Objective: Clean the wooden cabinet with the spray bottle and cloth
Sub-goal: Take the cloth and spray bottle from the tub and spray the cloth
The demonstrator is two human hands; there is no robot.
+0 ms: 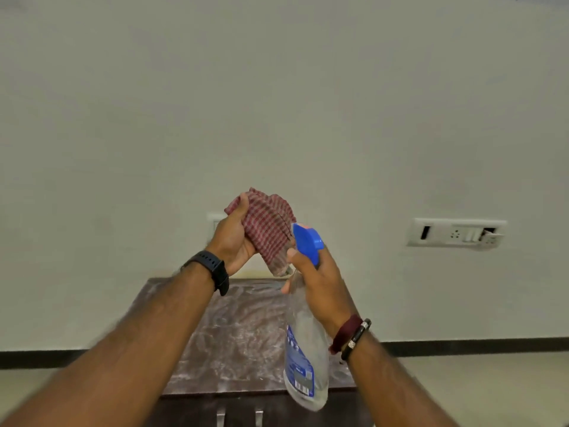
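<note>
My left hand (232,238) grips a folded red-and-white checked cloth (269,229), raised in front of the wall. My right hand (320,282) holds a clear spray bottle (303,359) by its neck, fingers curled at the trigger. The bottle's blue spray head (308,241) points toward the cloth and sits right beside it. Below both hands stands the dark wooden cabinet (243,334), its top smeared with pale dusty streaks. Two metal handles (240,416) show on its front at the frame's bottom edge.
A plain pale wall fills most of the view. A white switch-and-socket panel (457,234) is mounted on the wall at the right; a smaller white plate (215,221) shows behind my left hand. A dark skirting strip (477,346) runs along the floor.
</note>
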